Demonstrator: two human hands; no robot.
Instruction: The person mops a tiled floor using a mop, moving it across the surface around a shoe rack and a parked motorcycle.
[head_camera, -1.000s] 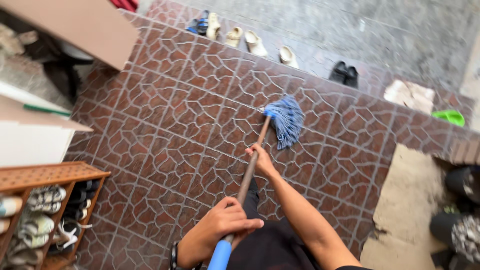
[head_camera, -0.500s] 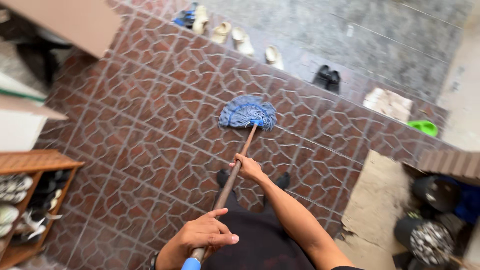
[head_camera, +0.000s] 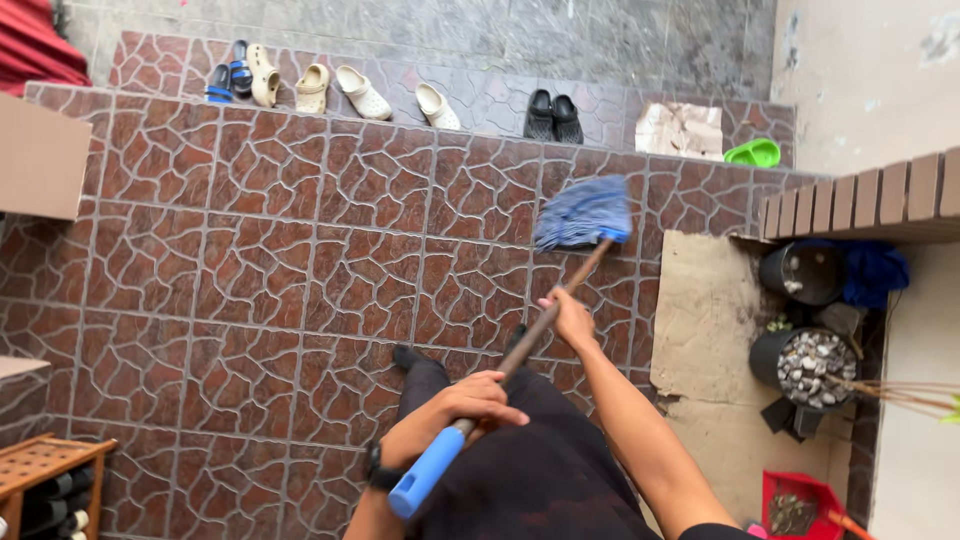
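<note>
We grip the mop handle (head_camera: 540, 330) with left hand (head_camera: 470, 405) clenched near its blue end and right hand (head_camera: 570, 318) wrapped higher, mop head (head_camera: 583, 212) on the tiled floor (head_camera: 250, 260) near the step; best keep strands flat.

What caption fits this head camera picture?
Both hands, left hand and right hand, grip a mop on the brown tiled floor.

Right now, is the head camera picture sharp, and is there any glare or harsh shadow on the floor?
Head view: mostly sharp; the tiles and shoes read clearly, while the mop head is slightly smeared. Light is soft and even, with no glare and no hard shadows on the tiles. Wide-angle bending shows at the edges. Both hands, left and right, are crisp on the handle.
</note>
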